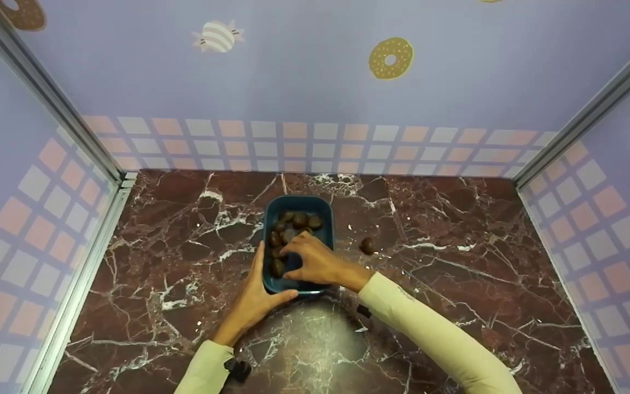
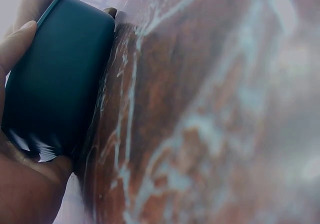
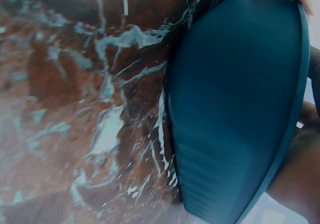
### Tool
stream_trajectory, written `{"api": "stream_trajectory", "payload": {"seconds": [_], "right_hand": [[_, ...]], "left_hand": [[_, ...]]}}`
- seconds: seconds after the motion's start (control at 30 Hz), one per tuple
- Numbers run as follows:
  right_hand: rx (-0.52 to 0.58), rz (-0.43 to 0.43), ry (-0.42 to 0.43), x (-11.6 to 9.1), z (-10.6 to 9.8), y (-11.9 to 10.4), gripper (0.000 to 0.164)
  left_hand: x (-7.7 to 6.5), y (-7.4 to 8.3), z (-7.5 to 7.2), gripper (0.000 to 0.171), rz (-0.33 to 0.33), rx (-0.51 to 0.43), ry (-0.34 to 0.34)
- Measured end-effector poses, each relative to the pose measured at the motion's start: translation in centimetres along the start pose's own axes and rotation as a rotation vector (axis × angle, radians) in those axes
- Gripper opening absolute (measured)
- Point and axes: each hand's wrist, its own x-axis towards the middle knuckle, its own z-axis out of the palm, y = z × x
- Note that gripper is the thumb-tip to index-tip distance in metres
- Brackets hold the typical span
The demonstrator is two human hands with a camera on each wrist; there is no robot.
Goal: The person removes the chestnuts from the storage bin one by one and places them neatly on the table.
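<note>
A dark teal rectangular box stands on the table with several round, shiny brown chestnuts inside, mostly toward its left and far sides. My left hand holds the near left corner, fingers along the left wall and thumb on the front rim. The left wrist view shows that hand against the box wall. My right hand reaches over the right rim into the box. Its fingers are bent near the chestnuts and its thumb is spread apart; nothing shows between them. Below the rim, the right wrist view shows only the outer wall.
One loose chestnut lies on the table to the right of the box. Small light crumbs dot the dark red, white-veined marble tabletop around it. Patterned lilac panels close off the back and both sides.
</note>
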Motion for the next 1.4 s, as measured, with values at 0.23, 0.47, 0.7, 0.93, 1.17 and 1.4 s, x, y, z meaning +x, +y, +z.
{"api": "stream_trajectory", "payload": {"seconds": [0.23, 0.47, 0.7, 0.93, 1.17, 1.4], "right_hand": [[-0.053, 0.022, -0.033, 0.8, 1.0, -0.5, 0.045], [-0.083, 0.024, -0.023, 1.0, 1.7, -1.0, 0.035], [-0.178, 0.043, -0.007, 1.0, 1.9, -1.5, 0.034], [-0.233, 0.060, -0.028, 0.9, 2.0, -2.0, 0.033], [-0.216, 0.056, 0.010, 0.6, 2.0, -1.8, 0.031], [-0.110, 0.077, 0.070, 0.0, 0.9, -1.5, 0.037]], "left_hand": [[0.2, -0.1, 0.4, 0.124, 0.033, -0.016, 0.015], [0.1, 0.0, 0.5, 0.125, 0.028, 0.015, 0.031], [0.0, 0.0, 0.1, 0.124, 0.013, 0.018, 0.006], [0.0, -0.1, -0.1, 0.124, 0.006, 0.018, -0.014], [0.0, 0.1, 0.0, 0.126, 0.003, 0.000, -0.022], [0.0, 0.2, 0.0, 0.125, -0.008, -0.034, -0.015]]}}
